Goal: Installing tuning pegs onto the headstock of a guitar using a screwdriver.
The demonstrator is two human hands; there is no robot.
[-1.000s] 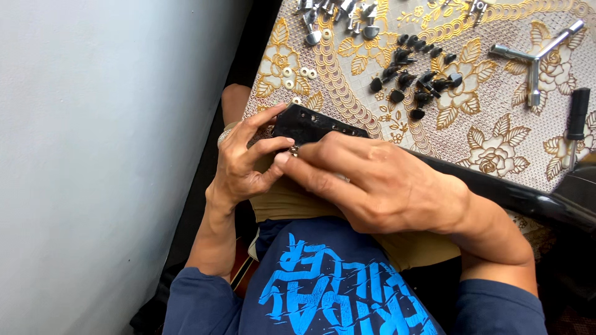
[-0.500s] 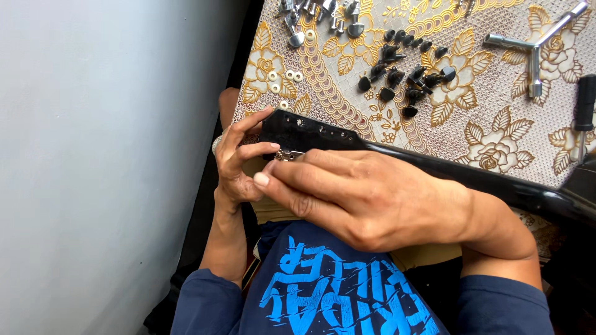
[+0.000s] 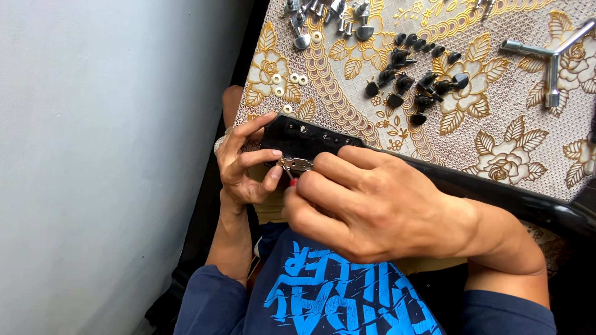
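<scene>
Glossy black guitar headstock (image 3: 304, 139) lies at near edge of gold-floral lace tablecloth (image 3: 496, 142). Left hand (image 3: 245, 164) clamped on headstock end; right hand (image 3: 366, 205) pinching small silver metal tuner part (image 3: 297, 164) against it. Judged: headstock rigid, slick; part light, easily dropped; hold by edges.

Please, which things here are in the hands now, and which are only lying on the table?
In hand:
- black headstock, gripped by the left hand
- small metal part on its edge
- red-tipped tool, pinched by the right hand

Lying about:
- black pegs
- silver pegs
- white washers
- three-armed wrench
- patterned tablecloth
</scene>
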